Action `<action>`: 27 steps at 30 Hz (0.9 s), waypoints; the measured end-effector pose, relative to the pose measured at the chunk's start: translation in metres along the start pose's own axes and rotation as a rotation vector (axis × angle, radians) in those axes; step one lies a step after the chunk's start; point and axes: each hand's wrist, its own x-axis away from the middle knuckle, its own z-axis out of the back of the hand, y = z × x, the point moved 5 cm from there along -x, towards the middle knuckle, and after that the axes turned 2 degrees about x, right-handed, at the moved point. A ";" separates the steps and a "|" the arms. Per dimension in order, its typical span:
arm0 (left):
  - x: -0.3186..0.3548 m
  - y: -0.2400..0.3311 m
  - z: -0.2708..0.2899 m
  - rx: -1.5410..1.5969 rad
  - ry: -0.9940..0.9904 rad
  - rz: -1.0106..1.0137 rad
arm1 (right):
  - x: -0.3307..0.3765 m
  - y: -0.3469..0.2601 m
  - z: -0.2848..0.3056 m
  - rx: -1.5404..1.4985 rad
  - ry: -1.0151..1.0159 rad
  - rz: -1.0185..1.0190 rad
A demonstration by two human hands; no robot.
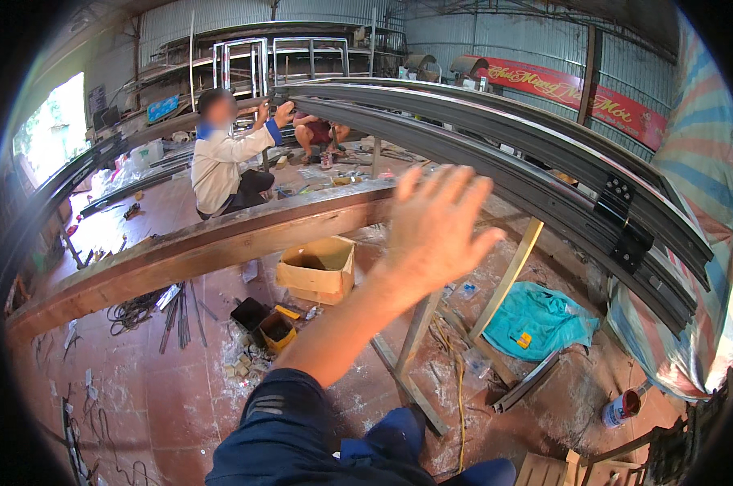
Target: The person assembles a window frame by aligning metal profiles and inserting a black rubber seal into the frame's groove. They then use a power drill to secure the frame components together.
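My left hand (441,227) is stretched out in front of me, empty, its fingers spread and the thumb pointing right. It is over the right end of a long wooden beam (221,241), close to several long dark metal profiles (496,158); whether it touches either is unclear. These profiles run from the far middle to the near right. Toward their right end, black metal brackets (632,243) with holes sit on them. My right hand does not show.
A cardboard box (334,285), a yellow container (277,330) and a teal cloth (536,324) lie on the floor below. Wooden legs (508,279) stand under the profiles. A co-worker (229,166) crouches beyond the beam, hands raised at the profiles' far end; another person (318,134) squats behind.
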 end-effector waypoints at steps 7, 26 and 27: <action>0.033 -0.085 0.045 -0.487 -0.273 0.257 | -0.049 -0.116 0.031 -0.409 0.178 0.310; 0.045 -0.093 0.038 -0.582 -0.059 0.127 | 0.350 -0.103 -0.360 -0.539 -1.612 0.257; 0.047 -0.093 0.037 -0.622 -0.065 0.110 | 0.366 -0.107 -0.371 -0.534 -1.646 0.245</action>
